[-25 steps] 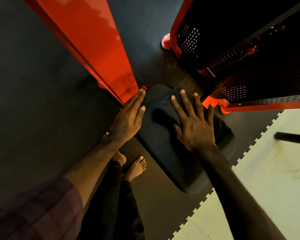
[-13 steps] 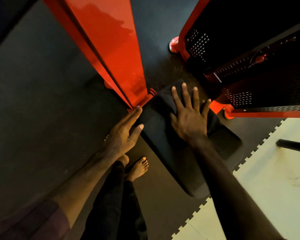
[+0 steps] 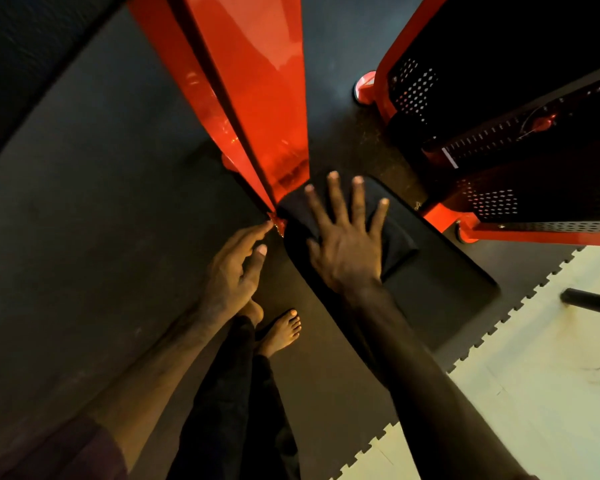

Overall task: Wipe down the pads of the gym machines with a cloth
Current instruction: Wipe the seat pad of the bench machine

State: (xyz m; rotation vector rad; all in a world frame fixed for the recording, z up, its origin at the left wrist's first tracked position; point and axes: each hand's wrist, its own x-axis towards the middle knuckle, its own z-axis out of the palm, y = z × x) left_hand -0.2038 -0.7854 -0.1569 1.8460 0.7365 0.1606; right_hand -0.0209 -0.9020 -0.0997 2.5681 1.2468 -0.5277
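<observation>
A black rectangular pad of the gym machine lies below me, mounted at the foot of a red steel post. A dark cloth is spread on the pad's far end. My right hand lies flat on the cloth with fingers straight and spread, pressing it against the pad. My left hand hangs beside the pad's left edge with loose, nearly straight fingers; its fingertips reach the bottom of the red post and it holds nothing.
A red-and-black weight stack housing with perforated panels stands close on the right. My bare feet stand on the dark rubber floor left of the pad. A pale floor mat and a black bar lie to the right.
My right hand has slid the cloth up the pad toward its far end by the post. My left hand has stayed beside the pad at the post's base.
</observation>
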